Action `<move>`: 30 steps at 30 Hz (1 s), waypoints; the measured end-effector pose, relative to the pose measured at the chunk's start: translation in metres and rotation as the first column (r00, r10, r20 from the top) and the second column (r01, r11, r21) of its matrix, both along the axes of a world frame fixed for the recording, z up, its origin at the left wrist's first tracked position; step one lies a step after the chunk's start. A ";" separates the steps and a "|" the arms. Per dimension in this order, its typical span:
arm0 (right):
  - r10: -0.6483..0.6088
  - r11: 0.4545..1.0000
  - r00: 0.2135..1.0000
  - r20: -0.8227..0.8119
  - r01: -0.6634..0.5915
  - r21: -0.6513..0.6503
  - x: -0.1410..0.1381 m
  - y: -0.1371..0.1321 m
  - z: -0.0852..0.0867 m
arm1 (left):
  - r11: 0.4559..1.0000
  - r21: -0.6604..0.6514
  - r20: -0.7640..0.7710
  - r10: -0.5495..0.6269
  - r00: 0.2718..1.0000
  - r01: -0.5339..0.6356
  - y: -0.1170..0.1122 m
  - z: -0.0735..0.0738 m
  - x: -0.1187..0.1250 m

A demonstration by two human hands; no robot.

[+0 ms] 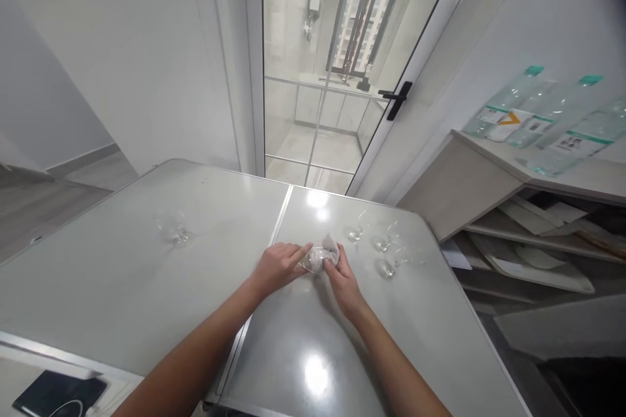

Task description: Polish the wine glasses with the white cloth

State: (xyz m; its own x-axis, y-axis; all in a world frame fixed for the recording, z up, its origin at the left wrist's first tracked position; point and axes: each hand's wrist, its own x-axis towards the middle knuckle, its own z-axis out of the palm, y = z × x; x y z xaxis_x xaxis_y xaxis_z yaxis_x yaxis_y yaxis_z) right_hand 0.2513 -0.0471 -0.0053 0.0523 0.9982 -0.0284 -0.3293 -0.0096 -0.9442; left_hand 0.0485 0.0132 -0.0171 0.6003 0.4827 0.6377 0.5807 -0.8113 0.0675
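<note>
A small clear glass (312,261) lies near the middle of the grey table (147,287), held between both hands. The left hand (280,267) is curled closed around its side. The right hand (345,281) pinches a white cloth (332,246) against the glass. Three more glasses (384,244) stand just to the right, and a lone glass (176,232) stands well off to the left.

Home: glass balcony door (342,65), table (147,287)

You stand at a shiny gray table (147,287). A white wall (147,45) fills the upper left. In the upper middle is a glass door (303,78) with a black handle (397,99). At the right, clear bottles (538,107) lie on a shelf (460,186) with papers (528,260) under them. Gray floor (49,202) shows at far left.
</note>
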 end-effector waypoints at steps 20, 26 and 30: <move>0.047 0.986 0.983 0.177 -0.074 0.148 0.011 -0.004 -0.006 | 0.646 -0.695 0.618 0.313 0.721 0.316 0.005 0.002 0.004; 0.237 0.971 0.967 -0.098 -0.234 0.041 -0.003 -0.004 0.006 | 0.770 -0.542 0.708 0.201 0.678 0.338 -0.003 0.010 0.000; 0.155 0.940 0.913 0.378 -0.254 0.227 0.009 -0.009 -0.003 | 0.587 -0.688 0.709 0.416 0.569 0.427 0.002 0.006 0.004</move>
State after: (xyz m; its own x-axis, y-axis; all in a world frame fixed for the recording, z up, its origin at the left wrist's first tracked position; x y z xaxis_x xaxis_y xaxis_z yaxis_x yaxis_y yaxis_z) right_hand 0.2605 -0.0562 -0.0084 -0.1969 0.9551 0.2213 0.0045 0.2266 -0.9740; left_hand 0.0528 0.0151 -0.0110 0.0997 0.9760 0.1936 -0.0635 -0.1879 0.9801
